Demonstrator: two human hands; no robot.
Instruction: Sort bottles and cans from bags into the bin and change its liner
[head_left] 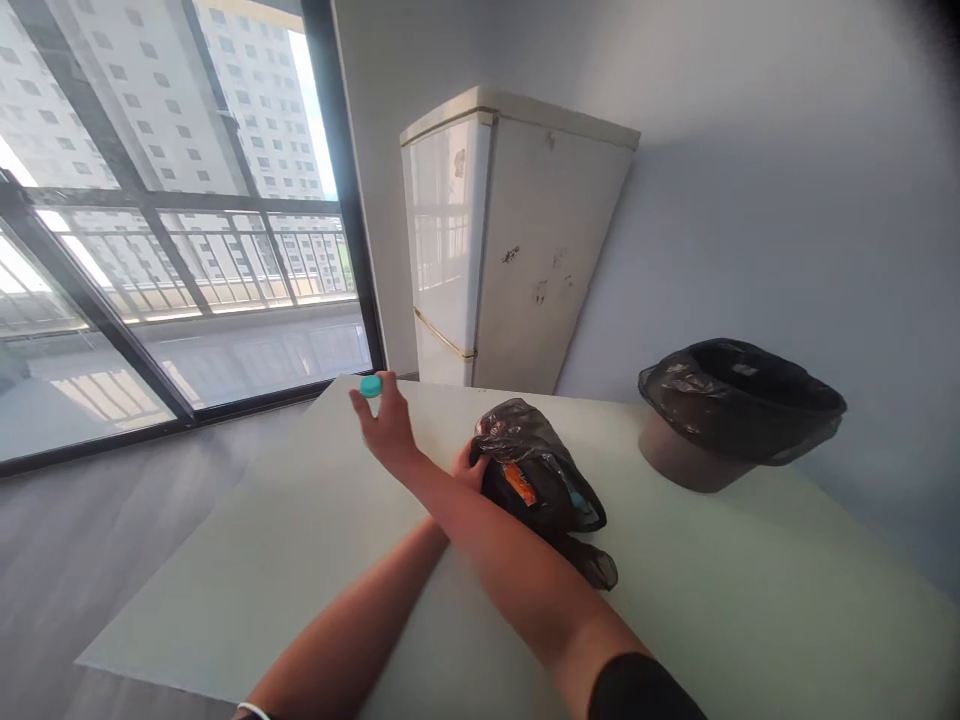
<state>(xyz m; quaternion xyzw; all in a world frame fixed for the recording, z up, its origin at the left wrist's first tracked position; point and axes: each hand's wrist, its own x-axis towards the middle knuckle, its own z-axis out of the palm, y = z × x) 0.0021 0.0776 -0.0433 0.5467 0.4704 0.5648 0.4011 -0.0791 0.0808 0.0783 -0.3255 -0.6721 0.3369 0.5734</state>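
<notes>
My right hand point(388, 422) reaches across over my left forearm and pinches a round teal cap point(370, 386) between thumb and fingers, near the table's far left part. Beneath the crossing arms, my left hand point(470, 468) grips the left edge of a black plastic bag point(536, 445) lying on the pale table point(300, 530). Inside the bag's opening an orange wrapper point(520, 484) shows, with a small teal item point(576, 499) to its right. Part of my left hand is hidden by the bag and my right forearm.
A bin point(686, 455) lined with a black bag stands on the table at the right, by the wall. Behind the table is a white fridge point(540, 250). Glass doors with dark frames point(135, 365) are at the left.
</notes>
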